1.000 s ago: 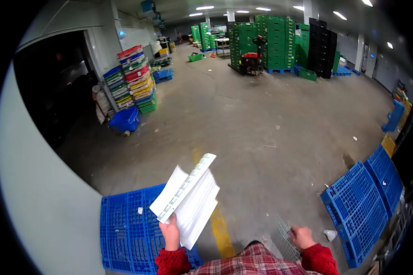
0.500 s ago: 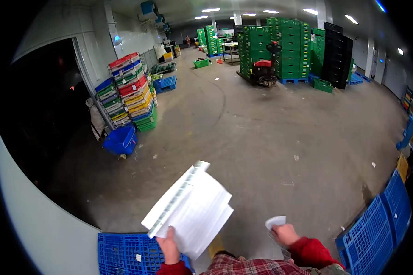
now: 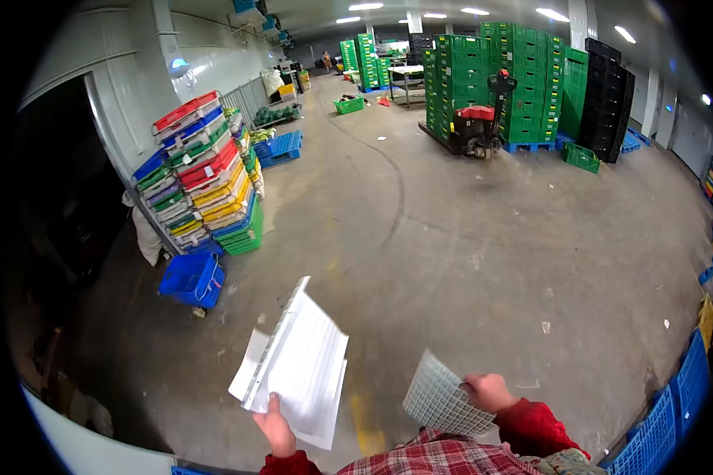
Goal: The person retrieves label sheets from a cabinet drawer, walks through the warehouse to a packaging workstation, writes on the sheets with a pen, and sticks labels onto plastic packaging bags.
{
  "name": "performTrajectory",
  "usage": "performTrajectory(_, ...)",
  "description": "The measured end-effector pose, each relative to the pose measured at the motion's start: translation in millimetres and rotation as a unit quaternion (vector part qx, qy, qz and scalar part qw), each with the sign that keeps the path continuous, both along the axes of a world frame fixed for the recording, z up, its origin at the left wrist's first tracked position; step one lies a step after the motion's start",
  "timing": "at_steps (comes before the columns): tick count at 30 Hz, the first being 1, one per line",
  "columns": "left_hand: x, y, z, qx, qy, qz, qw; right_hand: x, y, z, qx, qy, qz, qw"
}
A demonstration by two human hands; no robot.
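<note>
My left hand (image 3: 276, 427) grips a bundle of white paper sheets (image 3: 303, 366) by its lower edge, thumb on top. The sheets are fanned apart, and a narrow printed strip runs along their left side. To the right, my right hand (image 3: 489, 393) is closed on the edge of a printed grid sheet (image 3: 445, 397), pale with rows of small boxes. A gap of floor separates the two lots of paper. Both hands come out of red sleeves, in front of a plaid garment (image 3: 428, 457).
Stacked coloured crates (image 3: 210, 170) and a blue bin (image 3: 192, 279) stand at left by a dark doorway. Ahead right are green crate stacks (image 3: 461, 75), a red pallet jack (image 3: 477, 119) and black crates (image 3: 604, 99). Blue pallets (image 3: 656, 427) line the right edge. A person (image 3: 326, 60) is far back.
The view has moved forward, so crates and pallet jack look nearer. My right hand's sheet has swung up and turned its grid face into view. The left bundle has tilted more upright.
</note>
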State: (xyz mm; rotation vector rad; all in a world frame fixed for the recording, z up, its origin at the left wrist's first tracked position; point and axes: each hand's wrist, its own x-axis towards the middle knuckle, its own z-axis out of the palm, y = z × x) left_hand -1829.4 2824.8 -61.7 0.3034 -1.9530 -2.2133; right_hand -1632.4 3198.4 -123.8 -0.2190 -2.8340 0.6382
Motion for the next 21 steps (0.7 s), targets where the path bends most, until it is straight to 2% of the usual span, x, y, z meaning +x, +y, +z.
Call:
performTrajectory(2, -65.6, 46.8, 4.0, 0.005, 0.006, -0.021, 1.000, -29.4, 36.3, -6.7, -0.011, 0.022, -0.046, 0.999)
performTrajectory(4, -131.9, 99.1, 5.1, 0.015, 0.022, -0.051, 0.998, -67.2, 78.6, -27.1, -0.006, 0.019, -0.138, 0.990)
performTrajectory(7, -223.1, 187.0, -0.7, 0.089, -0.010, -0.023, 0.996, -152.3, 147.6, -45.1, -0.014, 0.008, -0.165, 0.986)
performTrajectory(9, -298.4, 226.2, -29.2, 0.097, 0.008, -0.033, 0.995, -233.5, 199.5, -40.8, -0.009, 0.017, -0.147, 0.989)
performTrajectory(11, -356.6, 269.4, -15.8, 0.073, 0.057, -0.034, 0.995, -315.7, 233.0, -42.9, -0.005, -0.007, -0.123, 0.992)
performTrajectory(12, -384.7, 294.8, -0.4, 0.079, 0.088, 0.003, 0.993, -362.7, 254.4, -39.3, -0.003, -0.021, -0.076, 0.997)
performTrajectory(15, -473.5, 312.4, -3.7, 0.060, 0.005, 0.025, 0.998, -494.9, 293.6, -14.0, -0.001, -0.023, 0.012, 1.000)
performTrajectory(19, -598.5, 338.0, -41.4, 0.147, 0.008, 0.022, 0.989, -678.9, 349.6, -15.1, -0.018, 0.036, 0.070, 0.997)
performTrajectory(20, -628.6, 345.5, -48.8, 0.078, -0.009, 0.035, 0.996, -718.8, 358.9, -21.7, -0.016, 0.049, 0.078, 0.996)
performTrajectory(21, -663.1, 354.9, -57.2, 0.071, -0.013, 0.040, 0.997, -755.7, 366.1, -28.8, -0.016, 0.057, 0.086, 0.995)
